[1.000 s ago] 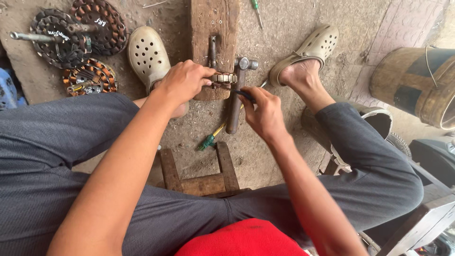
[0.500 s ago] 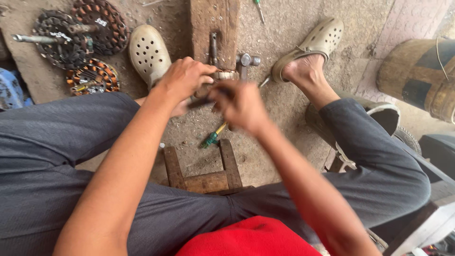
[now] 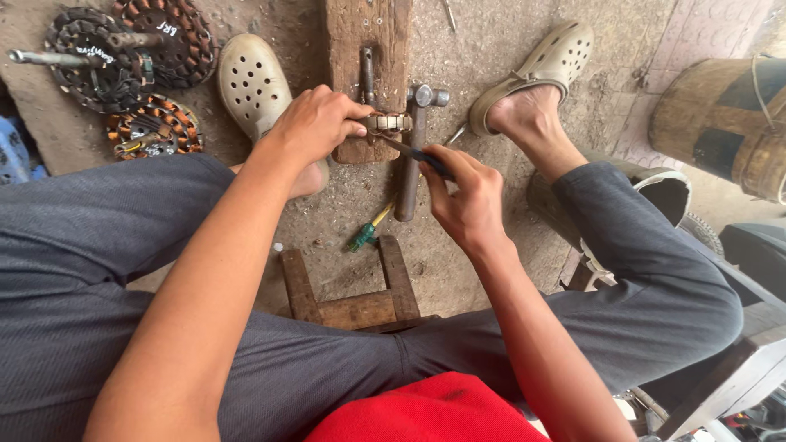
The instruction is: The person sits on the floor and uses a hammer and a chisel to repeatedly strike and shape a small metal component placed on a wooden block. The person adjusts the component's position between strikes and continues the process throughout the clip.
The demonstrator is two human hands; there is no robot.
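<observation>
Metal ring part (image 3: 386, 123): we see a small, pale, ribbed metal piece lying on the near end of the wooden block (image 3: 358, 49), which rests on the dirt floor between our two feet.
Left hand (image 3: 315, 123): we have it curled over the piece from the left, thumb and fingertips pinching it against the wood.
Right hand (image 3: 467, 192): we have the fingers closed around a thin dark tool (image 3: 413, 152), its tip slanting up-left to touch the metal piece.
Hammer (image 3: 413, 147): we see it lying on the ground just right of the block, head by the piece, handle pointing toward us, partly under the tool.
Green-handled screwdriver (image 3: 366, 232): on the floor near the hammer handle's end.
Wooden stool frame (image 3: 352, 295): between our knees.
Copper-wound stators (image 3: 131, 74): grouped on the floor at far left, beyond the pale clog (image 3: 252, 82).
</observation>
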